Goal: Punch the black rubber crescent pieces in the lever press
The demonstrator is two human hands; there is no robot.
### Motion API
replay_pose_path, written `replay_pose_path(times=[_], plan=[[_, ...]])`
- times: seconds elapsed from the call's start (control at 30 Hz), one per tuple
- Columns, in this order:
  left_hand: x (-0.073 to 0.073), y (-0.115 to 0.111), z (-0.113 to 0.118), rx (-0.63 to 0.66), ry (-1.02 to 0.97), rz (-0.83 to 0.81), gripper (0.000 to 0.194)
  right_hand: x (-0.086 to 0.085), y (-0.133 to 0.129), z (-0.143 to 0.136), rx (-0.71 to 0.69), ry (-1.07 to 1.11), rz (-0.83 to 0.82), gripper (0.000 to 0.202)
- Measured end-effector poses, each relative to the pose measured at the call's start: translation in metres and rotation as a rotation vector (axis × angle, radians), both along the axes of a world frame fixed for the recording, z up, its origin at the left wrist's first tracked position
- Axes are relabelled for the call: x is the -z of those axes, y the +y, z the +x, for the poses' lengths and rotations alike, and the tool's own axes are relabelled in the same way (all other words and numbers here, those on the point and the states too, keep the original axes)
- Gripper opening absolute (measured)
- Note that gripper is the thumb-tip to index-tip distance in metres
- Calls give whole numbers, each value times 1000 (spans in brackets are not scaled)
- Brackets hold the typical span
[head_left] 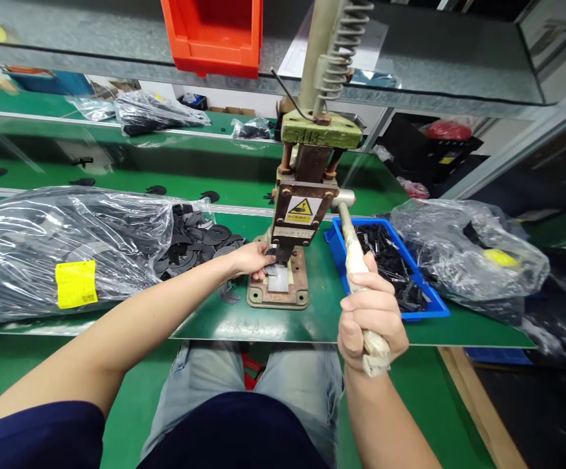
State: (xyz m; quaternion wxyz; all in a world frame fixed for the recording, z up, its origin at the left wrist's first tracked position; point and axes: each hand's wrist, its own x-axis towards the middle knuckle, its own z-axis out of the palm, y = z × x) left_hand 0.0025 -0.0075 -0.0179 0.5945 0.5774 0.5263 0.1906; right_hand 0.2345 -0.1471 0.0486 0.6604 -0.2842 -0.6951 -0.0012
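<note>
A hand-operated press [298, 189] with a warning label stands on the green bench. My right hand [371, 312] is wrapped round its tape-covered lever [354, 254], which slants down toward me. At the press base [258, 298], my left hand [256, 258] pinches a dark flat plastic part [277, 270] beneath the press head; its fingertips are close to the ram and partly hidden. Left of that hand, loose black curved parts [199, 241] spill from a clear plastic bag [116, 241]. Right of the press, a blue tray [436, 309] holds many small black pieces [385, 260].
An orange bin [214, 62] sits on the metal shelf [92, 32] above. A second clear bag [468, 247] lies beyond the blue tray at right. Several black curved parts rest on the green strip [131, 163] behind the bench, with more bags farther back.
</note>
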Motion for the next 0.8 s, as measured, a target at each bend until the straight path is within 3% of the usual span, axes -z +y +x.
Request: replay_pose_path(times=[0.13,0.23,0.33,0.43,0.6,0.8], plan=[[-19,-4,-9,36,-57,75,25,-4,2,-2,-29,27,78,11],[-36,-10,-44,65,-111,203,28,-3,3,-2,-24,27,73,12],[-41,-21,-91,48,144,492,34,-2,4,-3,-18,46,67,12],[-30,-34,-120,177,490,729,30,-1,5,-5,-24,76,86,11],[-9,-42,-115,371,732,904,35,-2,5,-5,-21,66,75,10],[-5,-38,-103,475,803,960,35,-3,5,-4,-30,62,87,12]])
